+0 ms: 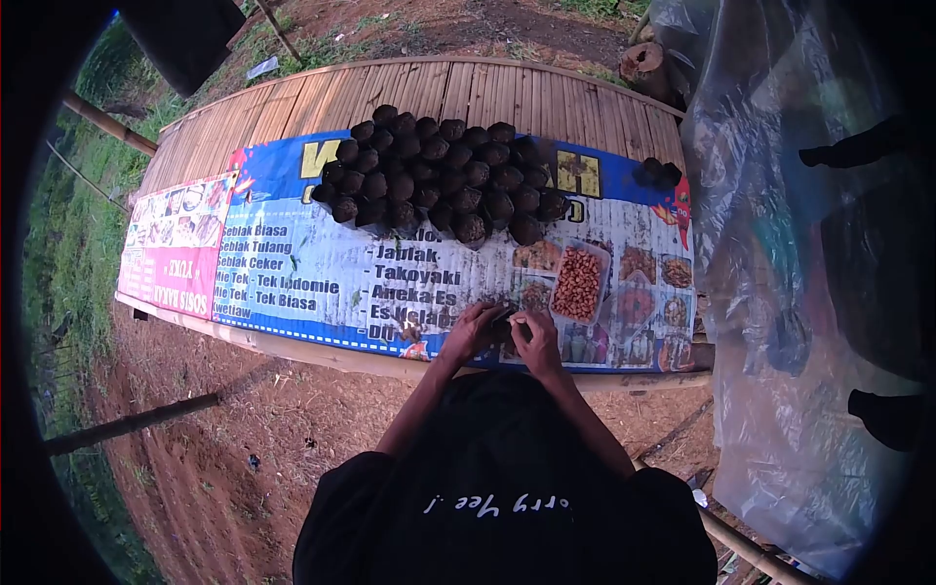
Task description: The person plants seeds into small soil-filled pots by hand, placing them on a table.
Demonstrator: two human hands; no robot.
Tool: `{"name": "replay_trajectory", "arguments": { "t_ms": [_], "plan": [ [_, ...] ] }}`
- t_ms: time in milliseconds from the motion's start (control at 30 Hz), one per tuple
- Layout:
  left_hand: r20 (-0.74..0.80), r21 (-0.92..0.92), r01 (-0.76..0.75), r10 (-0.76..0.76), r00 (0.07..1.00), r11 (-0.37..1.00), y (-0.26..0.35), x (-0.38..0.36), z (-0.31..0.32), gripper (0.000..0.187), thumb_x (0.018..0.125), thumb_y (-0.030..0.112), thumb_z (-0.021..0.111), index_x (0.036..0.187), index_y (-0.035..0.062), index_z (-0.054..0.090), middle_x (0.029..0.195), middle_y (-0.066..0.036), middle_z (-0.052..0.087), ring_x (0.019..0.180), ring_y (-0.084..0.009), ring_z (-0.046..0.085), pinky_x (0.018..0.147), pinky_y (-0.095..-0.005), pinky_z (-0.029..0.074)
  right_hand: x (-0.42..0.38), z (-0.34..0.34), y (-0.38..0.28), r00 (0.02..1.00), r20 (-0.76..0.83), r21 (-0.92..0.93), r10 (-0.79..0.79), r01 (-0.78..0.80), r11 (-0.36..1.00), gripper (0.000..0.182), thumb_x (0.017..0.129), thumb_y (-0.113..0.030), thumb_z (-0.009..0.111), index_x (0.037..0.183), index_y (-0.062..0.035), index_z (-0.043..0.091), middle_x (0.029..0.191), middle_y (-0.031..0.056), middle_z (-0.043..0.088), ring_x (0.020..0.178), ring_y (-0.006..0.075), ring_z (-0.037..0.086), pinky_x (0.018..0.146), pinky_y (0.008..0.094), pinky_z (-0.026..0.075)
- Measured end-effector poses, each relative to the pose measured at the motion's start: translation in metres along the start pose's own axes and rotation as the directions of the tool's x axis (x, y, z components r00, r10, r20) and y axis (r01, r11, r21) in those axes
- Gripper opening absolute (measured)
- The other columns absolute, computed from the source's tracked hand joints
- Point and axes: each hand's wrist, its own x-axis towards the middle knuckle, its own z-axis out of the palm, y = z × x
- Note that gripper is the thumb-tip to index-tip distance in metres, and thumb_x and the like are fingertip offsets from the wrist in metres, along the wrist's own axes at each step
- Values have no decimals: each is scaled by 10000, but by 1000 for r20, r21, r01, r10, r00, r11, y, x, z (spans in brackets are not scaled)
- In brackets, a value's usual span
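Observation:
Near the front edge of the bamboo table, my left hand (472, 331) is wrapped round a small dark object (502, 318), possibly a black bag. Just right of it, my right hand (536, 341) is pinched at the object's side; whatever is between its fingertips is too small to name. A clear plastic container (580, 282) of reddish-brown seeds or nuts stands to the right of my right hand. Beyond my hands, several round-topped dark bags (400, 185) stand packed together on the printed banner (322, 292).
The bamboo table (390, 88) extends behind the banner. A small dark cluster (657, 174) lies at its right end. Clear plastic sheeting (751, 390) hangs at the right. Bamboo poles (132, 425) stand at the left, over reddish soil.

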Motion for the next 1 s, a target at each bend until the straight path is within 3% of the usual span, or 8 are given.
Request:
{"name": "replay_trajectory", "arguments": {
  "t_ms": [67,167,300,500,567,667,767,1000],
  "plan": [
    [7,-1,6,-6,1000,1000,1,1,0,548,739,168,752,1244,51,576,1170,-137,590,1082,-335,578,931,-427,467,-5,6,9,998,64,-81,-13,18,997,100,805,-41,660,880,-31,594,856,107,642,829,314,599,763,405,470],
    [16,2,-1,1,1000,1000,4,1,-3,555,736,170,755,1248,52,574,1175,-140,588,1090,-339,574,936,-427,464,1,-2,6,989,140,-14,41,-40,999,100,807,-41,659,877,-30,589,864,107,639,831,316,599,760,403,467],
    [-9,-2,-1,1,1000,1000,-4,-1,3,550,727,162,760,1236,53,582,1172,-137,589,1092,-332,575,939,-425,464,3,2,6,999,29,-38,-20,21,999,93,813,-66,650,871,-51,580,839,94,627,823,326,575,790,423,456],
    [-7,45,-11,12,1000,999,3,1,-3,550,712,157,769,1222,55,592,1172,-134,588,1095,-330,575,943,-420,465,10,-3,1,992,125,21,25,-27,999,98,820,-63,640,887,-50,569,832,107,622,816,324,575,797,439,442],
    [-9,45,-18,19,1000,999,3,1,-1,554,708,157,772,1222,55,592,1174,-134,588,1097,-331,575,944,-419,465,7,-1,2,991,127,-134,-28,45,990,83,825,-55,638,890,-40,590,848,112,630,814,334,587,788,410,444],
    [-18,43,-20,21,1000,999,-6,1,4,554,703,164,776,1214,55,595,1162,-129,593,1089,-330,577,939,-417,467,7,-4,1,975,224,-78,-1,19,997,79,827,-51,637,890,-39,590,855,114,630,820,331,587,782,418,442],
    [-25,27,-20,21,999,999,-6,0,5,555,700,157,774,1215,53,593,1155,-129,595,1080,-331,579,936,-416,468,7,0,0,998,66,-67,-5,10,998,84,829,-55,640,897,-39,593,854,117,631,827,332,587,776,425,446],
    [-40,69,12,-9,999,998,-5,-6,3,562,688,198,787,1186,57,569,1108,-137,579,1046,-338,572,890,-430,469,8,-10,-6,987,159,-99,-8,24,995,84,835,-70,648,906,-55,605,841,98,648,823,321,598,761,423,456]
  ]
}}
